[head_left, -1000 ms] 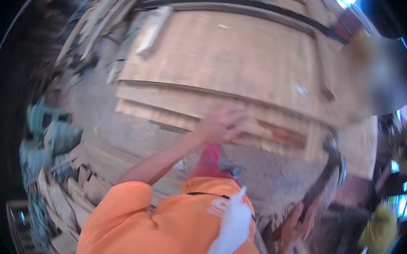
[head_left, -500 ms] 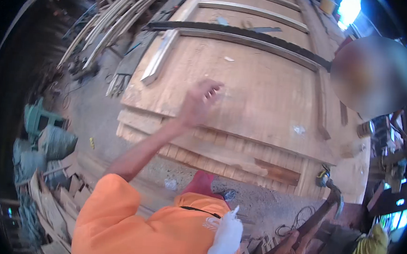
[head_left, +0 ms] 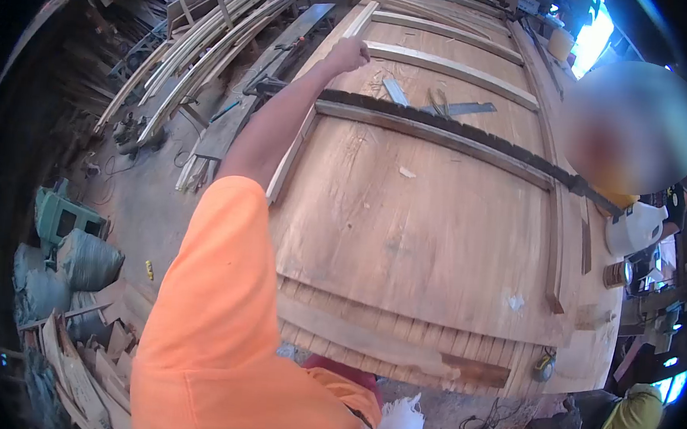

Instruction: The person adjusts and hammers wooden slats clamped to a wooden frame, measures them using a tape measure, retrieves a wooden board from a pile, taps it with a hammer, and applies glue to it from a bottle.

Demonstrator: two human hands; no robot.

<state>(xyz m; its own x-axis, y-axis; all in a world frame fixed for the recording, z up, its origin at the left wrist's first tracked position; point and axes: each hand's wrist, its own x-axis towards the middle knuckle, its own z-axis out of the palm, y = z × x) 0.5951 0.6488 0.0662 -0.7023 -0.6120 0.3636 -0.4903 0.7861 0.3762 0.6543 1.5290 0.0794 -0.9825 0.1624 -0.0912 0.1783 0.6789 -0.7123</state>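
My left hand [head_left: 348, 56] is stretched far forward over the left side of a wooden frame [head_left: 455, 71], near the end of a crosspiece. Its fingers are curled together, and what they hold, if anything, is hidden. A dark toothed strip [head_left: 445, 127] crosses the frame just nearer to me than the hand. Beyond the strip, a metal square [head_left: 470, 109] and a pale flat piece [head_left: 395, 91] lie on the wooden panel [head_left: 407, 219]. My right hand is out of view.
Slats and a brown-ended board [head_left: 366, 340] line the panel's near edge, with a tape measure [head_left: 544, 366] at right. Another person [head_left: 632, 127], blurred, is at the right by a white jug [head_left: 636, 228]. Long strips [head_left: 212, 46] and wood scraps [head_left: 81, 371] lie left.
My left hand has moved forward and up from the near edge, across the panel to the frame. My right hand, earlier at the lower right around a dark-handled tool, has left the view.
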